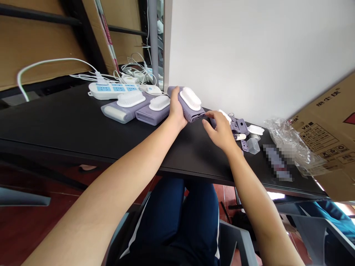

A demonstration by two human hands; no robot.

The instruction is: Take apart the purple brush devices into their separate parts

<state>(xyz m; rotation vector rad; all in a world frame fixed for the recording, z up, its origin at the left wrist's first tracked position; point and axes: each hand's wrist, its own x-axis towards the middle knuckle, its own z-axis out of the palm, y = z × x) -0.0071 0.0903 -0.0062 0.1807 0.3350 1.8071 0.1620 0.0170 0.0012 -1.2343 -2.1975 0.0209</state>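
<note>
At the far edge of the black surface (69, 118), head view: the left hand (176, 111) clasps a lavender handheld device (193, 115) around its body. The right hand (220, 130) rests slightly spread fingers (210, 115) at the device's slotted end; any grip there cannot be confirmed. Keep the body braced.

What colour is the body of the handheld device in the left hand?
The device's body is pale lavender-purple, beneath a white cap; it shows best in the head view.
</note>
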